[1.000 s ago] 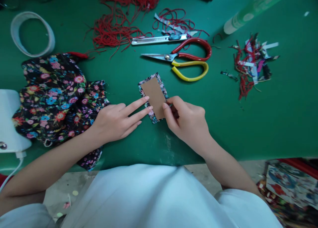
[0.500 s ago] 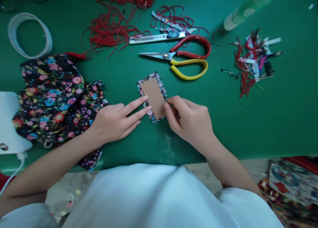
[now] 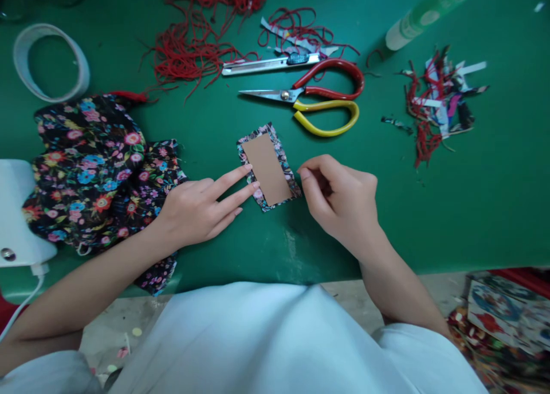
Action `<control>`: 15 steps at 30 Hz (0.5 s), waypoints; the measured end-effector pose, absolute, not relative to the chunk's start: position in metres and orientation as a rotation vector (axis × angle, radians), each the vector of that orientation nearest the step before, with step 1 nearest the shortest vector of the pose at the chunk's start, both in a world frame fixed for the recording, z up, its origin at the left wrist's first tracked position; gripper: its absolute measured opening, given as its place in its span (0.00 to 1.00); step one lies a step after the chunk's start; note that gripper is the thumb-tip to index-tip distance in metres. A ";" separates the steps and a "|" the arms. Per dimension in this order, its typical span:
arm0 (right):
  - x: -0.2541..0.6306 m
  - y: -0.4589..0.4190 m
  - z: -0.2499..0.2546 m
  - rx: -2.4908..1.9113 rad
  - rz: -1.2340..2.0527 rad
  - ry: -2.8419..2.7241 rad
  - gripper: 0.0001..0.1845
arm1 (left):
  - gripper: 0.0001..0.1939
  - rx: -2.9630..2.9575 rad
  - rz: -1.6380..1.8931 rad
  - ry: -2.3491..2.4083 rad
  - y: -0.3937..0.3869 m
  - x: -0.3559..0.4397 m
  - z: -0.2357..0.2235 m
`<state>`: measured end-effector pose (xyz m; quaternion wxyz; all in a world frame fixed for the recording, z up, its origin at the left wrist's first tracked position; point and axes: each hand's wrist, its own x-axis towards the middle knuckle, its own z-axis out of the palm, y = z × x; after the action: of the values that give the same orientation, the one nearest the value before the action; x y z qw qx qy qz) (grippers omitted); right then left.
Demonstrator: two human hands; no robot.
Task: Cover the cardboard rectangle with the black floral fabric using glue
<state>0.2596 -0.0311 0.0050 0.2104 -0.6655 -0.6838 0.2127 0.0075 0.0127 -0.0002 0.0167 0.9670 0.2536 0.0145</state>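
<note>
The right hand (image 3: 341, 202) has thumb and forefinger pinched together just beside the right edge of the small floral fabric piece (image 3: 297, 189), though whether a thread sits between them I can't tell; the brown card (image 3: 268, 170) lies on that fabric, left of the pinch. The left hand (image 3: 193, 211), fingers spread, presses their left edge. Beyond the pinch lie the scissors (image 3: 285, 95), then the cutter knife (image 3: 253, 67); farther right, a scrap pile (image 3: 440, 102)
</note>
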 end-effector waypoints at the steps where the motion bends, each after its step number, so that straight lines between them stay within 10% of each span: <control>1: 0.260 -0.031 0.005 -1.859 0.575 -1.890 0.08 | 0.22 3.004 0.043 0.791 0.013 0.008 0.000; 15: 0.272 -0.027 0.002 -1.502 0.449 -2.421 0.11 | 0.20 3.034 0.118 0.750 0.013 0.006 -0.001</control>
<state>0.2718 -0.0270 0.0020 0.1284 -0.5164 -0.8324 0.1545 0.0065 0.0135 -0.0013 0.0068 0.9700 0.2399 0.0378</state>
